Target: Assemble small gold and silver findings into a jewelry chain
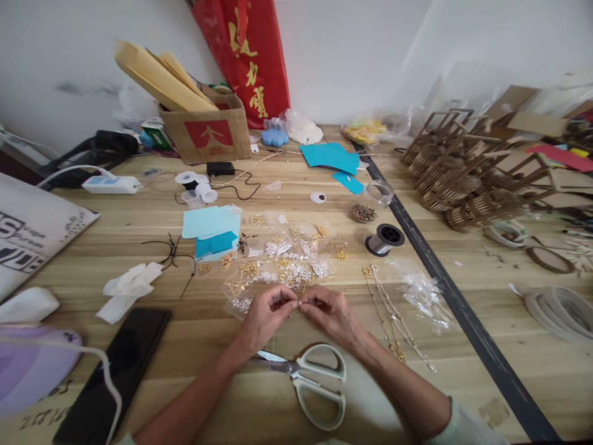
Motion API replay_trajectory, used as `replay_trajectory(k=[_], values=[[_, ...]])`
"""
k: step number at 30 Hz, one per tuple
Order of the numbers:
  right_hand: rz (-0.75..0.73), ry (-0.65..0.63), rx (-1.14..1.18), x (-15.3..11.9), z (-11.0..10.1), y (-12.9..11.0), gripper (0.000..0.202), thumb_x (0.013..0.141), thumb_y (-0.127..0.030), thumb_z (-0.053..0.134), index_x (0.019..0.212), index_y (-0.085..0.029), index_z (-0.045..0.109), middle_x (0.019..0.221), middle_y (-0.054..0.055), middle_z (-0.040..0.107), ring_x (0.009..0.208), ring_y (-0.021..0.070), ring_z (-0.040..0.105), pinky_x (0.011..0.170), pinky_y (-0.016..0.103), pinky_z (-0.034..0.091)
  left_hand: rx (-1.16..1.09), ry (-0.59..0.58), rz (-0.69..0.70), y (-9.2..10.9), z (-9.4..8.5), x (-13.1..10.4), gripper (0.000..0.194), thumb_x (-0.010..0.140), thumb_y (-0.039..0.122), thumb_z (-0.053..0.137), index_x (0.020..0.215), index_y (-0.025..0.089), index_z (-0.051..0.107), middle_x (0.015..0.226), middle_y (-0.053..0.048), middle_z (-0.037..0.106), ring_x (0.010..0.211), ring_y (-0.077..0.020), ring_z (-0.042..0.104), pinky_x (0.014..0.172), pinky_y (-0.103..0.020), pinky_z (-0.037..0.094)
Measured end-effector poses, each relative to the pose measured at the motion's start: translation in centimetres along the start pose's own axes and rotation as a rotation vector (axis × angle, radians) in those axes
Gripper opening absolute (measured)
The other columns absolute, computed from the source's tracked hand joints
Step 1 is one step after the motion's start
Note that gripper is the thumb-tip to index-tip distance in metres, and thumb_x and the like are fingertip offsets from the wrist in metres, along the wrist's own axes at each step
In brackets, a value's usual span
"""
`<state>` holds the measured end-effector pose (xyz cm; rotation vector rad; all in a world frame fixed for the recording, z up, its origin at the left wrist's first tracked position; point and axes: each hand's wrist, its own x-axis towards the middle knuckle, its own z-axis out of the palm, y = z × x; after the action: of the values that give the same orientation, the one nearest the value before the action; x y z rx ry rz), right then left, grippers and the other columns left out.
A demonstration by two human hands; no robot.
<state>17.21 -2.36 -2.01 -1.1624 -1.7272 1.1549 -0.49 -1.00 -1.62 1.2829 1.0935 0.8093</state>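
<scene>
Left hand (269, 312) and right hand (331, 310), fingers curled nearly closed, pinch a tiny shiny piece (299, 302) between their fingertips, toward the near edge of the bench (199, 334).

Beyond the scissors (291, 368), hands (269, 312) pinch a piece (299, 303) too tiny to identify; far left of the scissors, a printed bag (32, 238) gets cut off

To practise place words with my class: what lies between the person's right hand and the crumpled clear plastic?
In the head view, gold-coloured and silver-coloured chains lie between the right hand and the crumpled clear plastic.
</scene>
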Motion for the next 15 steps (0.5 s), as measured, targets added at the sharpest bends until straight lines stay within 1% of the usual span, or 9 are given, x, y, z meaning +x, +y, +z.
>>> replay_trajectory(k=[6, 9, 13, 15], values=[[-0.009, -0.004, -0.021, 0.00, -0.12, 0.21, 0.017, 0.088, -0.030, 0.059, 0.079, -0.016, 0.064, 0.071, 0.001, 0.058, 0.063, 0.0122, 0.051, 0.057, 0.023, 0.038, 0.052, -0.033, 0.016, -0.19, -0.21, 0.00, 0.011, 0.077, 0.025, 0.061, 0.075, 0.014, 0.059, 0.066, 0.000, 0.055, 0.061, -0.0110, 0.048, 0.058, -0.022, 0.038], [-0.016, -0.002, -0.030, -0.04, -0.14, 0.04, 0.017, 0.088, -0.029, 0.059, 0.080, -0.016, 0.064, 0.070, 0.000, 0.058, 0.062, 0.0117, 0.050, 0.057, 0.022, 0.038, 0.029, -0.065, 0.014, -0.23, -0.34, 0.00, 0.012, 0.078, 0.027, 0.061, 0.076, 0.014, 0.059, 0.066, 0.001, 0.054, 0.061, -0.0109, 0.048, 0.057, -0.022, 0.037], [-0.048, -0.003, -0.059, -0.09, -0.06, -0.03, 0.015, 0.089, -0.028, 0.058, 0.081, -0.016, 0.064, 0.071, 0.001, 0.058, 0.061, 0.0117, 0.051, 0.056, 0.022, 0.038, -0.019, -0.080, -0.006, -0.11, -0.37, 0.01, 0.012, 0.079, 0.027, 0.060, 0.077, 0.015, 0.057, 0.067, 0.001, 0.056, 0.063, -0.0116, 0.050, 0.060, -0.023, 0.039], [-0.091, 0.000, -0.094, -0.11, -0.02, 0.02, 0.014, 0.090, -0.026, 0.058, 0.082, -0.017, 0.064, 0.072, 0.001, 0.059, 0.063, 0.0121, 0.052, 0.057, 0.022, 0.039, -0.022, -0.077, -0.004, -0.13, -0.29, 0.01, 0.012, 0.079, 0.026, 0.059, 0.076, 0.015, 0.057, 0.068, 0.000, 0.057, 0.064, -0.0123, 0.052, 0.061, -0.023, 0.040]])
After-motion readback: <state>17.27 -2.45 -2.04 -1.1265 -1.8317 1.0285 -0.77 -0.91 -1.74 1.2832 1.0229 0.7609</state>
